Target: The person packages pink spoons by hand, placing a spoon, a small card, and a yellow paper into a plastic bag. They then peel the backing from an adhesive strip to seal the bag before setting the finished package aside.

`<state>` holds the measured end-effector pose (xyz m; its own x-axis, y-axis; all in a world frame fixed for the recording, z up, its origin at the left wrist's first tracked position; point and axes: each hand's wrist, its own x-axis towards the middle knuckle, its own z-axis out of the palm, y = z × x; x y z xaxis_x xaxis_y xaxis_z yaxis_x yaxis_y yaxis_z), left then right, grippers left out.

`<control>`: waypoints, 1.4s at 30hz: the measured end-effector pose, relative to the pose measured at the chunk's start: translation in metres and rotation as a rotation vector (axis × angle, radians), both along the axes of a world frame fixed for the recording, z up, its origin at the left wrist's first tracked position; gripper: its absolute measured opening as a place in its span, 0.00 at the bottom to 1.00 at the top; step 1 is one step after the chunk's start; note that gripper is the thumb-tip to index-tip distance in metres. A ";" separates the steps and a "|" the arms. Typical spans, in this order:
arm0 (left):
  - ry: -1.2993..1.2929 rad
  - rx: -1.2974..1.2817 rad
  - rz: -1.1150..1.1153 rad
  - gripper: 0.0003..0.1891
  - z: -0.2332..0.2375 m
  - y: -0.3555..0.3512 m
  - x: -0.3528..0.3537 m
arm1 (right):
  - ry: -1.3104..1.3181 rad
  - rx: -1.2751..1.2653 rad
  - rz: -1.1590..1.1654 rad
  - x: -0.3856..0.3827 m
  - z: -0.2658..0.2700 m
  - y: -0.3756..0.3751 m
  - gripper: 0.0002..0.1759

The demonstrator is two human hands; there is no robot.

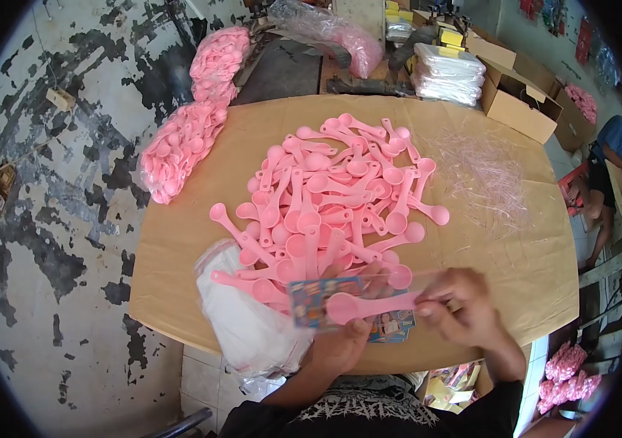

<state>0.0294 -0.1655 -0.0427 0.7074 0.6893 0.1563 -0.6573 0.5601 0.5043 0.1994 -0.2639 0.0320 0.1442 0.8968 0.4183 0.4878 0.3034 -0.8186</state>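
Pinched at its handle end by my right hand (464,306), a pink measuring spoon (344,308) lies level over a clear plastic bag with a printed card (307,298) at its left end. Underneath, my left hand (346,342) grips the bag, its thumb at the lower edge and fingers showing behind the film. More printed cards (392,330) lie on the table below the bag. A large heap of pink measuring spoons (325,197) spreads just beyond both hands. Beside my left forearm rests a stack of white plastic bags (249,321).
Thin clear strips (482,179) lie at the right of the brown table (544,270). Bundled pink spoons (187,146) sit along the left edge. Cardboard boxes (519,113) and packed clear bags (446,73) stand at the back. Another person (607,168) is at far right.
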 end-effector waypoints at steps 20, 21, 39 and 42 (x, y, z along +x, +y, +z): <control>0.489 0.701 -0.480 0.21 0.050 0.006 -0.007 | -0.264 -0.183 0.015 0.011 0.085 0.031 0.18; 0.444 0.633 -0.425 0.22 0.051 0.004 -0.007 | -0.217 -0.298 0.093 0.012 0.085 0.032 0.17; 0.644 0.748 0.162 0.23 0.032 0.008 0.017 | -0.920 0.261 -0.147 0.014 0.038 0.046 0.09; 0.787 0.872 0.136 0.25 0.030 0.011 0.012 | -0.946 0.202 -0.133 0.014 0.037 0.045 0.08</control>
